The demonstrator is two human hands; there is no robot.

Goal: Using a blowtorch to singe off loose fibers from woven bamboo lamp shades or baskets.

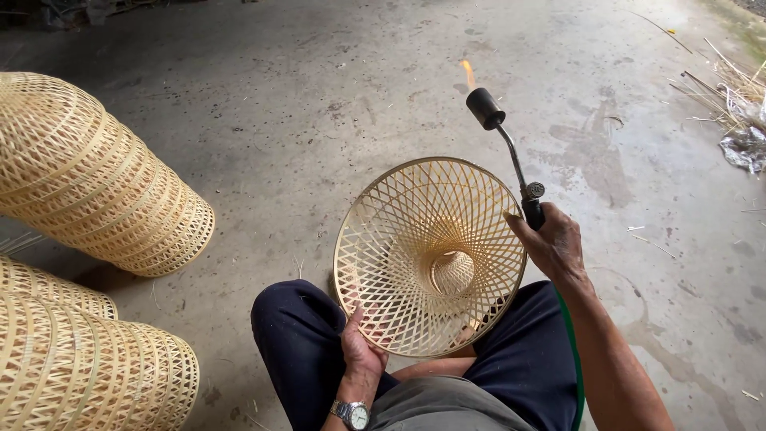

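A woven bamboo lampshade [423, 239], cone-shaped with an open lattice, rests on my lap with its wide mouth facing up at me. My left hand [361, 351], with a wristwatch on the wrist, grips its lower rim. My right hand [550, 243] holds a gas torch [511, 152] by its handle just past the shade's right rim. The torch's black nozzle points up and away, and a small orange flame [467, 73] burns at its tip, above and clear of the shade.
Stacks of similar woven bamboo shades lie on the concrete floor at the left [96, 175] and lower left [88, 367]. Loose bamboo strips and a crumpled bit of plastic [738, 120] sit at the far right. My knees in dark trousers [303, 343] fill the bottom.
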